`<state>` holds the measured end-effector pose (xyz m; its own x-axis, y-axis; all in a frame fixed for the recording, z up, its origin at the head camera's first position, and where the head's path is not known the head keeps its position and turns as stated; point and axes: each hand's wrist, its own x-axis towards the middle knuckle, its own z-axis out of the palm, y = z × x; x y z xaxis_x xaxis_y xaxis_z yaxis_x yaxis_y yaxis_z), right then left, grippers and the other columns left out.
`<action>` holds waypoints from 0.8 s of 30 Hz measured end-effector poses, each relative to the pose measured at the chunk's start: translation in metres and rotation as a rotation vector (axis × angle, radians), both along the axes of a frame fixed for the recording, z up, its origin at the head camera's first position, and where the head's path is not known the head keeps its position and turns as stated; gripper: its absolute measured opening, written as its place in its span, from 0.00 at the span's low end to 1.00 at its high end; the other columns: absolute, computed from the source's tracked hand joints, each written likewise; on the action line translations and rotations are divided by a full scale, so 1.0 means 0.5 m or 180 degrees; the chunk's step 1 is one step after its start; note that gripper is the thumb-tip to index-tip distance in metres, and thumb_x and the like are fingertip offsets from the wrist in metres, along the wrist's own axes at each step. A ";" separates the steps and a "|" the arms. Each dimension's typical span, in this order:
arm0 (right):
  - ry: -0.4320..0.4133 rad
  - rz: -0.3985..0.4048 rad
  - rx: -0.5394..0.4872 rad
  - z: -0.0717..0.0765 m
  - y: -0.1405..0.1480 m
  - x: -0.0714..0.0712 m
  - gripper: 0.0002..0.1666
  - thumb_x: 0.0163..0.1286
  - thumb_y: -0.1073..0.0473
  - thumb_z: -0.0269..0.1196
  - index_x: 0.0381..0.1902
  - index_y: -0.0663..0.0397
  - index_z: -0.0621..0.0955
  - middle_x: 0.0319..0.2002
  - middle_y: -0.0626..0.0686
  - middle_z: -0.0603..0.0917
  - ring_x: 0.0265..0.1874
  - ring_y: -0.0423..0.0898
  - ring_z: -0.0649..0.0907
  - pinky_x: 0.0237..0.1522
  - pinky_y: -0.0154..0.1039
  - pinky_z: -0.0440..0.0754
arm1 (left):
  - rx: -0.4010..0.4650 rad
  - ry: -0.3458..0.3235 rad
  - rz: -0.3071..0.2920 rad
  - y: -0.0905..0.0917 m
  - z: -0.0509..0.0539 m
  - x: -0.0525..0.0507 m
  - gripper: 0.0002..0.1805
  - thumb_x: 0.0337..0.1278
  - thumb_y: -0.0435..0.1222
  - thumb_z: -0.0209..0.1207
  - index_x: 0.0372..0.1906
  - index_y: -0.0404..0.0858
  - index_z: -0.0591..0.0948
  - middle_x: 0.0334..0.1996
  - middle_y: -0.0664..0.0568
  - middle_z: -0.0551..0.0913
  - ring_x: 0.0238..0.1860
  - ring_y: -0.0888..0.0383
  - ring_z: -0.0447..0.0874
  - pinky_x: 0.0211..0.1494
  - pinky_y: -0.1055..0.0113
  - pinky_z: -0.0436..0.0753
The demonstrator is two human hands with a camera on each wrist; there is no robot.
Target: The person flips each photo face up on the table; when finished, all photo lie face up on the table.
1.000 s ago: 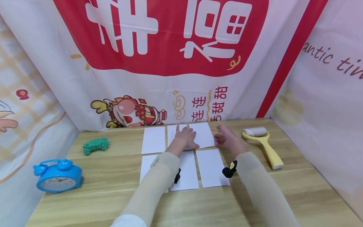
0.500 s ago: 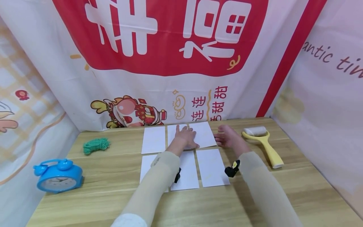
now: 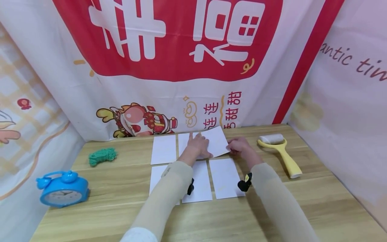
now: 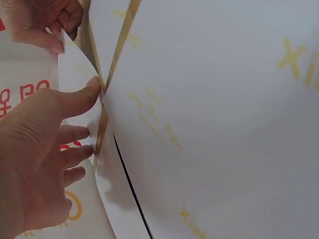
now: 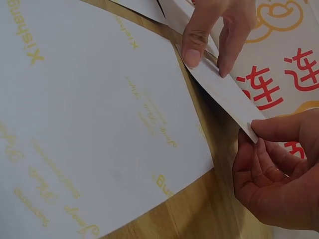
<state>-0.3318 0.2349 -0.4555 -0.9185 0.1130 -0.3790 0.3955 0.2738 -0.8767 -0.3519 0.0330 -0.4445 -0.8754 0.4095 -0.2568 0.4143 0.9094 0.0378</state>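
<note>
White sheets of photo paper with faint yellow print lie in two rows. My right hand (image 3: 240, 146) pinches the near right corner of the back right sheet (image 3: 218, 143) between thumb and fingers. In the right wrist view that sheet (image 5: 224, 92) is raised off the table at the pinched corner. My left hand (image 3: 198, 147) rests with spread fingers over the back middle sheet (image 3: 182, 143), its thumb pressing near the left edge of the back right sheet. The back left sheet (image 3: 163, 149) and the front right sheet (image 3: 226, 178) lie flat, untouched.
On the wooden table (image 3: 121, 188), a blue alarm clock (image 3: 64, 190) and a green yarn bundle (image 3: 102, 156) are at the left. A yellow lint roller (image 3: 282, 153) lies right of my right hand. A printed cloth (image 3: 169, 74) hangs behind the table's back edge.
My right hand has closed on the back right sheet's corner. That sheet has turned slightly and its far edge has shifted up toward the cloth. My left hand stays in place.
</note>
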 end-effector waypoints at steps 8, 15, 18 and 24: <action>0.0235 -0.0114 0.0296 0.049 0.018 0.006 0.23 0.64 0.69 0.63 0.57 0.70 0.79 0.30 0.49 0.81 0.28 0.40 0.78 0.41 0.39 0.85 | 0.0560 -0.0080 0.0087 0.014 0.000 -0.026 0.50 0.60 0.64 0.64 0.81 0.46 0.62 0.84 0.48 0.58 0.85 0.46 0.52 0.88 0.37 0.39; 0.0827 -0.0218 0.1144 0.097 0.009 0.022 0.16 0.65 0.65 0.61 0.49 0.65 0.83 0.51 0.63 0.85 0.46 0.52 0.81 0.50 0.45 0.83 | 0.3048 -0.0925 0.0915 0.010 0.030 -0.034 0.49 0.67 0.59 0.61 0.84 0.44 0.55 0.83 0.42 0.59 0.84 0.40 0.56 0.86 0.39 0.56; 0.1303 -0.0096 0.1923 0.104 -0.006 0.031 0.14 0.62 0.64 0.59 0.44 0.61 0.85 0.46 0.61 0.89 0.44 0.56 0.84 0.45 0.46 0.83 | 0.4248 -0.1539 0.1563 0.013 0.039 -0.044 0.47 0.69 0.55 0.61 0.84 0.46 0.54 0.84 0.41 0.56 0.84 0.37 0.52 0.84 0.33 0.56; 0.1921 0.0391 0.2381 0.092 -0.055 0.055 0.17 0.61 0.68 0.58 0.47 0.62 0.84 0.39 0.60 0.91 0.38 0.56 0.88 0.44 0.51 0.87 | 0.5425 -0.2190 0.2303 0.020 0.034 -0.050 0.48 0.72 0.41 0.60 0.86 0.47 0.45 0.85 0.38 0.47 0.84 0.31 0.46 0.78 0.26 0.63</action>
<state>-0.3043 0.2075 -0.4095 -0.9564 0.0236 0.2911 -0.1328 0.8527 -0.5052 -0.3768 0.0429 -0.4276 -0.9040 0.2292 -0.3609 -0.4158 -0.2749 0.8669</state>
